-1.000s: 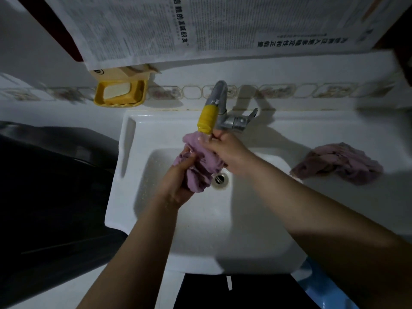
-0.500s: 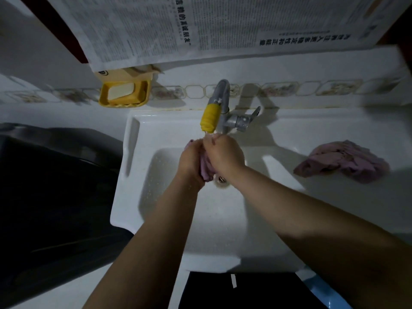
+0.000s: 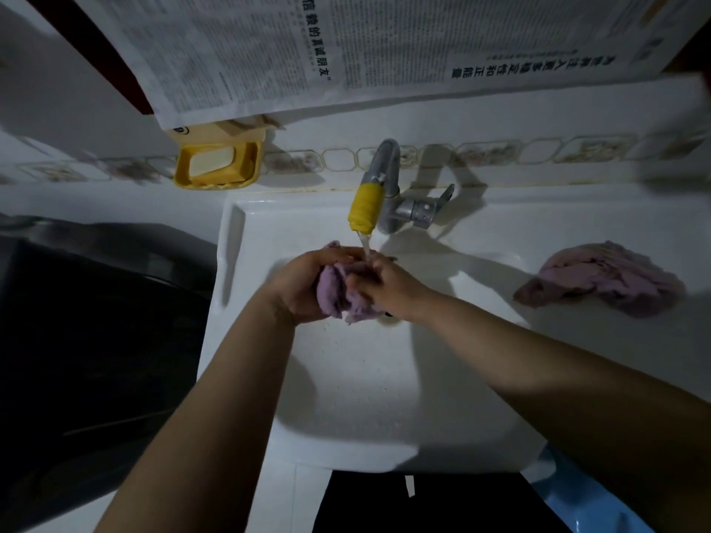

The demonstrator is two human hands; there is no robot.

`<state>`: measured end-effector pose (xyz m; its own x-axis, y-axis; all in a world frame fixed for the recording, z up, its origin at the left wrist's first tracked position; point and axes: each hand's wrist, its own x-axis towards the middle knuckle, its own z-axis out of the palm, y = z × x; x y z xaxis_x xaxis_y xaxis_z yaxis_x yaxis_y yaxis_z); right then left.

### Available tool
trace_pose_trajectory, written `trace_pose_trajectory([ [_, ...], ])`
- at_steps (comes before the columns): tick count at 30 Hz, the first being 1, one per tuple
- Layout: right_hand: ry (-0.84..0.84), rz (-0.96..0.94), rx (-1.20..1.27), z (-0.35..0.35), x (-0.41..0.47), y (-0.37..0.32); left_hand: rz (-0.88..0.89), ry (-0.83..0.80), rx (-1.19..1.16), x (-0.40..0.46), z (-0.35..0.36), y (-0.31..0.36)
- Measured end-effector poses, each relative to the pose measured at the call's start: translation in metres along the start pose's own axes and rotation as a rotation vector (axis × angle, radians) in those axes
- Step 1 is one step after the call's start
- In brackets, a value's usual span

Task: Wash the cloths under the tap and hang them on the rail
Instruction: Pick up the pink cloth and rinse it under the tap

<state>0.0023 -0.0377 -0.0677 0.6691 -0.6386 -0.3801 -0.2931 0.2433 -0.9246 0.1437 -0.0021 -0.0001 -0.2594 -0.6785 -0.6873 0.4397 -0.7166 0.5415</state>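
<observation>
A bunched purple cloth [image 3: 338, 292] sits between both hands under the running tap [image 3: 384, 175], whose spout ends in a yellow nozzle [image 3: 365, 207]. My left hand [image 3: 304, 286] grips the cloth from the left. From the right, my right hand [image 3: 384, 284] curls its fingers round it. Water falls onto the cloth and my fingers. A second purple cloth [image 3: 604, 278] lies crumpled on the sink's right ledge. No rail is in view.
The white sink [image 3: 346, 398] has its drain partly hidden below the hands. A yellow soap dish [image 3: 217, 163] with a white bar hangs on the wall at the left. Newspaper [image 3: 346, 44] covers the wall above. A dark appliance [image 3: 96, 321] stands to the left.
The hands have parted a little and more of the cloth shows between them. They have shifted slightly left under the water stream.
</observation>
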Motion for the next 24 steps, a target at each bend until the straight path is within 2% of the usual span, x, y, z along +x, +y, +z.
trace_pose_trajectory([
  [4,-0.036,-0.095,-0.212,-0.004,-0.005,-0.004,-0.122,0.107,0.279,-0.001,0.005,0.012],
  [6,-0.070,-0.016,-0.459,-0.012,-0.005,-0.006,-0.102,0.174,0.417,0.003,0.002,0.020],
  [8,-0.081,0.082,-0.724,-0.021,-0.011,-0.006,-0.066,0.334,0.520,0.007,-0.010,0.030],
  [10,-0.064,0.143,-0.776,-0.033,-0.018,0.006,-0.013,0.473,0.699,0.004,-0.017,0.038],
  [11,-0.065,0.193,-0.745,-0.040,-0.021,0.012,-0.004,0.493,0.802,0.002,-0.020,0.040],
  [13,-0.118,0.286,-0.763,-0.049,-0.026,0.020,-0.016,0.410,0.880,-0.002,-0.019,0.040],
  [15,-0.078,0.232,-0.893,-0.043,-0.020,0.023,-0.015,0.272,0.755,-0.005,-0.005,0.034],
  [16,-0.036,0.135,-0.861,-0.033,-0.015,0.023,-0.013,0.210,0.712,-0.003,0.000,0.030],
  [17,0.001,0.045,-0.723,-0.024,-0.011,0.024,-0.016,0.161,0.698,0.001,0.003,0.026],
  [19,0.036,0.042,-0.355,-0.011,-0.009,0.018,-0.004,0.107,0.661,0.002,0.002,0.021],
  [20,0.054,0.087,-0.254,-0.010,-0.011,0.017,0.018,0.123,0.636,0.002,-0.003,0.021],
  [22,0.137,0.140,-0.222,-0.017,-0.017,0.012,0.108,0.258,0.752,0.002,-0.018,0.023],
  [24,0.241,0.097,-0.265,-0.024,-0.021,0.001,0.276,0.514,0.942,0.004,-0.036,0.020],
])
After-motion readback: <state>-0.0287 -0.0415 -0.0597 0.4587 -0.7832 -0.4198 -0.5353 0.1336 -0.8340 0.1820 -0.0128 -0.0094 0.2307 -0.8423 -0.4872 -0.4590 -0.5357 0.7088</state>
